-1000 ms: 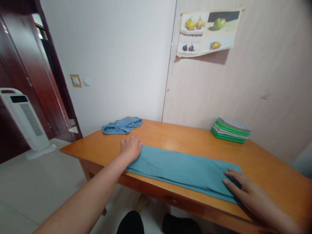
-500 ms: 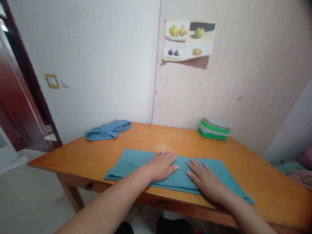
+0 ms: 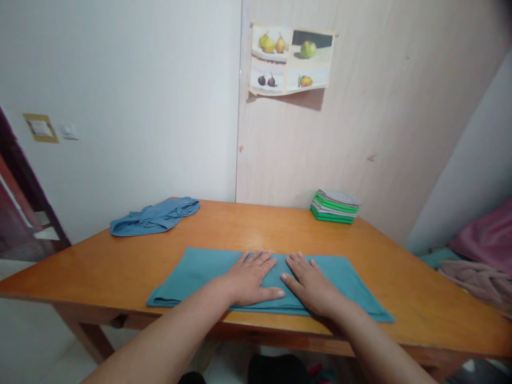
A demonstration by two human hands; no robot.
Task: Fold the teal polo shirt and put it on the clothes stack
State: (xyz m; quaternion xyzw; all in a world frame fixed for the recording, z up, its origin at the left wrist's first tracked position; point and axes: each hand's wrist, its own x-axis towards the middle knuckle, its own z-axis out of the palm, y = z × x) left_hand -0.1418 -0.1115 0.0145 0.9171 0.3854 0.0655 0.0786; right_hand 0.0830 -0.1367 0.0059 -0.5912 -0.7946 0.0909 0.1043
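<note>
A folded teal cloth (image 3: 204, 272) lies flat along the front edge of the wooden table, wider than it is deep. My left hand (image 3: 252, 277) rests palm down on its middle, fingers stretched out and thumb pointing right. Just right of it, my right hand (image 3: 310, 282) also lies flat on the cloth with its fingers apart. The two hands are close but not touching. Layered folds show at the cloth's near left corner. My palms and wrists cover part of its near edge.
The wooden table (image 3: 248, 229) carries a crumpled blue garment (image 3: 156, 216) at the back left and a stack of folded green and grey cloths (image 3: 335, 207) at the back right. A wall stands behind, with a fruit picture (image 3: 290, 61). Pink fabric (image 3: 486, 234) lies beyond the table's right side.
The camera view has turned to the right, so everything sits further left. Both hands stay flat on the teal cloth, and my right hand has moved slightly closer to my left.
</note>
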